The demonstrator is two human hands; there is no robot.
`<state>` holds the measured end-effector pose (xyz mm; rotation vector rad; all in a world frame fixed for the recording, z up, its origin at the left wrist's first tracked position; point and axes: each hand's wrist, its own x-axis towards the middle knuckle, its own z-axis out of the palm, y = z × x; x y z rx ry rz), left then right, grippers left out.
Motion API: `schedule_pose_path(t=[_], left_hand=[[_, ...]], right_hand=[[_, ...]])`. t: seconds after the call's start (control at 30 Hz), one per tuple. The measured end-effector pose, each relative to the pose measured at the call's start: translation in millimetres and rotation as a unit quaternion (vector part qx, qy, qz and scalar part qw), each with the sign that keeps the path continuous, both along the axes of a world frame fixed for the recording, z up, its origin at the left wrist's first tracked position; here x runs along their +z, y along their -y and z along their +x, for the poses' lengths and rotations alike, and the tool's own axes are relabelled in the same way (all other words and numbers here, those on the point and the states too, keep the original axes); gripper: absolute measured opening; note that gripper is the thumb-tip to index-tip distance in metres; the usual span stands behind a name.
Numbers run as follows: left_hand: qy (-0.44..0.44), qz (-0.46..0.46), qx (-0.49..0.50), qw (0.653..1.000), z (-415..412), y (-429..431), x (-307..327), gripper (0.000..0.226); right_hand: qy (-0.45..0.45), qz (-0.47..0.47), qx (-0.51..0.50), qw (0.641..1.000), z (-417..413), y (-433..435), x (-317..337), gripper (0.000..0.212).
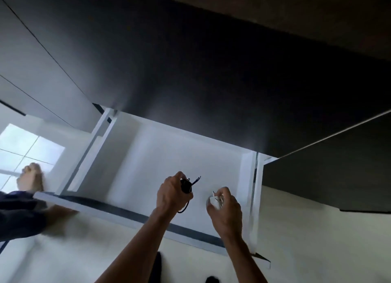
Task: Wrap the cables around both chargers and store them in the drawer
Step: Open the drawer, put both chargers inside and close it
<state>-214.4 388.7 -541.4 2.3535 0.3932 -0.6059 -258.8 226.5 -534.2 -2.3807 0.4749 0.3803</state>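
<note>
We see the left hand (172, 192) clenched on the black charger (186, 185), its cable (184, 207) dangling, and the right hand (226, 206) gripping the white charger (214, 201), seemingly wrapped. Both hover over the open white drawer (169, 155), beneath the dark cabinet (190, 60).

Setting: likely a home — dark matte cabinet fronts (190, 60), pulled-out white drawer (169, 155), pale tiled floor (25, 147), bare foot (30, 178).

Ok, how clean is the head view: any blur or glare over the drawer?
Head view: motion blur smears the white drawer, left hand and right hand; the black charger and white charger look soft; cabinet dark above; wide-angle bends edges.
</note>
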Motion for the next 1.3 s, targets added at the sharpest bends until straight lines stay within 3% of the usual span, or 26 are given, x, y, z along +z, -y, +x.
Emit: schedule_pose_path(t=[0.27,0.57,0.7,0.83,0.93,1.0,1.03,1.1,1.17,1.3], left_hand=[[-0.038,0.028,-0.011,0.999,-14.9,-4.1,-39.1,0.046],[-0.037,0.024,-0.027,0.999,-20.4,-21.0,-23.8,0.059],[0.042,-0.007,0.022,0.999,-27.0,-44.2,11.1,0.04],[0.162,0.081,0.028,0.983,-58.4,-68.5,63.9,0.016],[0.13,0.139,0.105,0.976,-90.9,-70.7,91.6,0.018],[-0.013,0.133,0.194,0.972,-114.2,-72.9,96.2,0.036],[-0.104,0.08,0.252,0.959,-124.7,-72.2,98.0,0.045],[-0.232,-0.098,0.369,0.895,-137.7,-65.8,95.2,0.057],[-0.226,-0.205,0.43,0.85,-135.0,-54.0,90.6,0.054],[-0.128,-0.262,0.546,0.785,-100.6,-38.4,80.4,0.054]], right_hand=[[-0.059,-0.063,0.007,0.996,-1.4,5.0,-17.3,0.019],[-0.073,-0.074,0.001,0.995,1.9,10.5,-27.1,0.017],[-0.096,-0.055,0.019,0.994,3.0,12.6,-26.3,0.026],[-0.049,-0.018,-0.035,0.998,-10.0,9.0,12.6,0.024],[-0.047,0.046,-0.13,0.989,-38.2,5.4,59.0,0.013],[-0.136,0.117,-0.187,0.966,-64.9,1.1,88.6,0.028],[-0.18,0.151,-0.219,0.947,-80.1,0.6,93.2,0.036],[-0.227,0.187,-0.262,0.919,-100.5,-3.0,91.4,0.046],[-0.24,0.233,-0.322,0.886,-102.6,-5.2,85.8,0.05],[-0.214,0.371,-0.46,0.778,-77.9,-7.2,88.2,0.03]])
